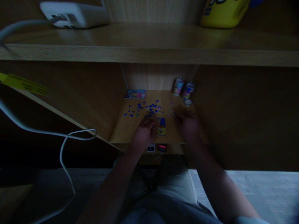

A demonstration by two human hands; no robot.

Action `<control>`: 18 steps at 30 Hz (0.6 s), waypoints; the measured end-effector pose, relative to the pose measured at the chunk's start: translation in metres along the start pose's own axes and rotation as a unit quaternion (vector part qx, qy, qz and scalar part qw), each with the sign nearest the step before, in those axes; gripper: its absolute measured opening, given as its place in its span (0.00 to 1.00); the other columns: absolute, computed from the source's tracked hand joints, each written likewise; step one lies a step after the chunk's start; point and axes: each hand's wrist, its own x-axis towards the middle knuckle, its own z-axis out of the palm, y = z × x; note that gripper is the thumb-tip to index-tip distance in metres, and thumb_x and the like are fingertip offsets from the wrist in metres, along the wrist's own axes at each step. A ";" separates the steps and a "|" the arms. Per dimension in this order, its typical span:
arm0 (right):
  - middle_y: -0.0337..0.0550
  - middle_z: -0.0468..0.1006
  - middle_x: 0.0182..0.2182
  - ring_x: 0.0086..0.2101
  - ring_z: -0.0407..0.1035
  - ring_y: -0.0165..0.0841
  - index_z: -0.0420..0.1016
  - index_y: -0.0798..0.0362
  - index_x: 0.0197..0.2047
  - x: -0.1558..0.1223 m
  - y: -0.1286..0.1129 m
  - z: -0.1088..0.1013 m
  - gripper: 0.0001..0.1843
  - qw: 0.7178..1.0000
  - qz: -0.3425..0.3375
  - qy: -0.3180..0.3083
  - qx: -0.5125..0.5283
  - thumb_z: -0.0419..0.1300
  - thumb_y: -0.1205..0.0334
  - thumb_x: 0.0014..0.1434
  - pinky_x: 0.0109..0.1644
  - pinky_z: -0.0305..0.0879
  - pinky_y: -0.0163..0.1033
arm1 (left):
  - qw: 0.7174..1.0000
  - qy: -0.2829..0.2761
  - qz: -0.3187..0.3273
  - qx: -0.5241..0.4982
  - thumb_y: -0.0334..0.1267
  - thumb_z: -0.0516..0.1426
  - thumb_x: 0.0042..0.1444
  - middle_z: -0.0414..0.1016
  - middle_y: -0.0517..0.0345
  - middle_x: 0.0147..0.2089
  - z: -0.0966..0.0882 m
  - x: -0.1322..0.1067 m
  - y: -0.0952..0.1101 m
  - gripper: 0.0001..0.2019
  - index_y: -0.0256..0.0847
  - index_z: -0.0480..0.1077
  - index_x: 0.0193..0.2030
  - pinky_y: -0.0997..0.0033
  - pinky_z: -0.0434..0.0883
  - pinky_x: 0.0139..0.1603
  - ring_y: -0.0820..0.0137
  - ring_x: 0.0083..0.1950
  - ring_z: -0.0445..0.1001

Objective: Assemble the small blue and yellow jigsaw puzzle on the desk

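Observation:
Several small blue jigsaw pieces (144, 109) lie scattered over a low wooden desk (130, 130). A partly joined patch of puzzle (161, 126), blue and yellow, lies between my hands. My left hand (144, 132) rests on the desk just left of that patch, fingers curled, near the loose pieces. My right hand (187, 124) is to the right of the patch, smeared by motion in dim light. What either hand holds is not visible.
A picture card (135, 94) lies at the back left of the desk. Two small printed tins (183, 88) and a round lid (188, 102) stand at the back right. A wooden shelf (149, 46) above carries a white power strip (72, 14) and a yellow container (223, 12). White cable (65, 140) hangs at left.

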 end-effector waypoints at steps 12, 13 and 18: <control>0.58 0.83 0.51 0.50 0.75 0.49 0.86 0.53 0.56 -0.002 0.000 -0.003 0.17 0.996 -0.068 -0.003 0.061 0.59 0.62 0.72 0.60 0.69 0.53 | 1.000 -0.015 0.008 -0.009 0.23 0.60 0.65 0.82 0.53 0.44 0.002 -0.001 -0.002 0.10 0.42 0.77 0.43 0.55 0.81 0.55 0.60 0.49 0.81; 0.57 0.84 0.51 0.51 0.75 0.49 0.86 0.53 0.57 -0.003 0.001 -0.004 0.17 0.995 -0.080 -0.015 0.065 0.60 0.62 0.71 0.61 0.68 0.53 | 1.000 -0.015 0.005 -0.006 0.23 0.60 0.66 0.82 0.52 0.44 0.002 -0.001 -0.001 0.09 0.42 0.78 0.43 0.55 0.81 0.55 0.59 0.49 0.81; 0.50 0.86 0.53 0.53 0.76 0.45 0.87 0.46 0.56 -0.011 0.007 -0.006 0.15 0.985 -0.126 -0.054 0.101 0.60 0.62 0.73 0.62 0.69 0.52 | 1.000 -0.020 0.007 -0.014 0.21 0.60 0.65 0.82 0.53 0.45 0.000 -0.001 0.001 0.11 0.42 0.78 0.44 0.55 0.81 0.56 0.59 0.50 0.81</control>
